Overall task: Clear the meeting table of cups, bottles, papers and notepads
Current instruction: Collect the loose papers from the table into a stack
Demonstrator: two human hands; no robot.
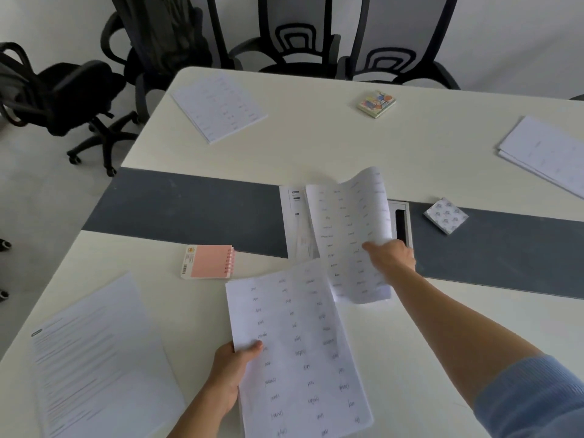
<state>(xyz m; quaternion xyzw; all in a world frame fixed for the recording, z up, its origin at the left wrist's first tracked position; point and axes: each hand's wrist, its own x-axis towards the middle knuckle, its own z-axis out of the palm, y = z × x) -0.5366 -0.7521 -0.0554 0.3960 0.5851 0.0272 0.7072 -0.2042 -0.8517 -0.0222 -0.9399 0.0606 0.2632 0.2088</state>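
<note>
My left hand (229, 371) grips the left edge of a stack of handwritten sheets (297, 349) held over the near side of the white table (316, 143). My right hand (390, 256) reaches to the table's middle and pinches another handwritten sheet (346, 229), whose far end curls upward. A printed sheet (295, 222) lies partly under it. A pink spiral notepad (208, 261) sits left of the hands. More papers lie at the near left (98, 358), far left (219, 107) and far right (546, 153).
A colourful small pad (376, 103) lies at the far side and a patterned white pad (446, 215) on the dark centre strip (189, 207). A cable hatch (401, 222) opens beside my right hand. Office chairs (297, 36) stand along the far edge and at the left (72, 93).
</note>
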